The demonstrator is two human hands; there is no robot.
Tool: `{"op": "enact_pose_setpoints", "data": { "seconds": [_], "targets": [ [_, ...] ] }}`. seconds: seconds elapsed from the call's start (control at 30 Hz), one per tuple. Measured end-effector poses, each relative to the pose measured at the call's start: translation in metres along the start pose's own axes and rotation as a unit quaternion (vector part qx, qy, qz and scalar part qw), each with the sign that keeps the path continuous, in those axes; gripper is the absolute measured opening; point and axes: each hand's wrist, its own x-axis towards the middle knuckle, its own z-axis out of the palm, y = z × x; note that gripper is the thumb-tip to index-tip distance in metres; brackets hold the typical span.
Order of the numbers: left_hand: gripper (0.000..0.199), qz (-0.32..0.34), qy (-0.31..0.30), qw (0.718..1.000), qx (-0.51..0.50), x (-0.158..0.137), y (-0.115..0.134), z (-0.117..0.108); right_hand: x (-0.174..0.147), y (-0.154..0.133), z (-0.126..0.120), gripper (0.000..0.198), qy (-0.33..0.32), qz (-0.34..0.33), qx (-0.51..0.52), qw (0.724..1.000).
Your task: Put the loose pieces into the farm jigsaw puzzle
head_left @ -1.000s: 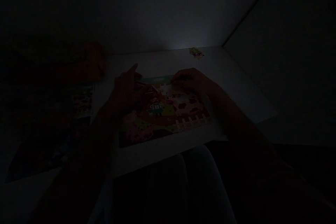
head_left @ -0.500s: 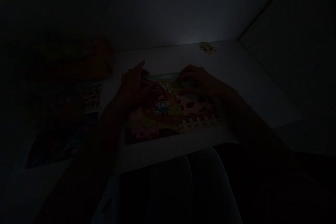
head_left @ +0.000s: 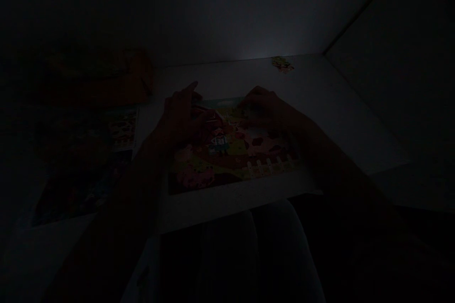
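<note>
The light is very dim. A jigsaw puzzle [head_left: 227,161] with a farm picture lies on a white table in front of me; it shows a farmer, a red barn, a spotted cow, pigs and a white fence. My left hand [head_left: 183,116] rests at its upper left, over the barn, with thumb and fingers spread. At the upper right, my right hand [head_left: 266,106] is bent over the puzzle above the cow, thumb and fingers apart and fingertips near the middle. I see no piece in either hand. A pale patch shows beneath my right palm.
Several loose puzzle pieces [head_left: 282,64] lie in a small pile at the back of the table [head_left: 355,128], by the wall. An orange box [head_left: 142,75] stands at the back left. Printed picture sheets [head_left: 85,194] lie left of the puzzle, beside my left forearm.
Both hands keep almost the same place on the puzzle. The view has shifted very slightly. The small area by my right fingertips looks a little different, but darkness hides the detail.
</note>
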Motion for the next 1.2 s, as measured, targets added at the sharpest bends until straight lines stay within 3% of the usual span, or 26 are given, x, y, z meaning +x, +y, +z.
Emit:
{"op": "enact_pose_setpoints", "data": {
  "seconds": [0.37,0.7,0.93,1.2],
  "targets": [
    [0.099,0.005,-0.004,1.0,0.018,0.002,-0.003,-0.002,-0.019,0.008,-0.035,0.06,-0.032,0.044,0.005,0.998],
    [0.096,0.006,-0.007,1.0,0.018,0.001,-0.003,-0.003,-0.017,0.009,-0.038,0.049,-0.037,0.041,0.053,0.997],
    [0.094,0.007,-0.006,1.0,0.005,0.001,-0.003,-0.003,-0.022,0.011,-0.042,0.056,-0.041,0.092,0.063,0.993],
    [0.094,0.004,-0.011,1.0,-0.001,0.001,0.0,-0.005,-0.023,0.02,-0.047,0.061,-0.045,0.046,0.058,0.996]
  ]
}}
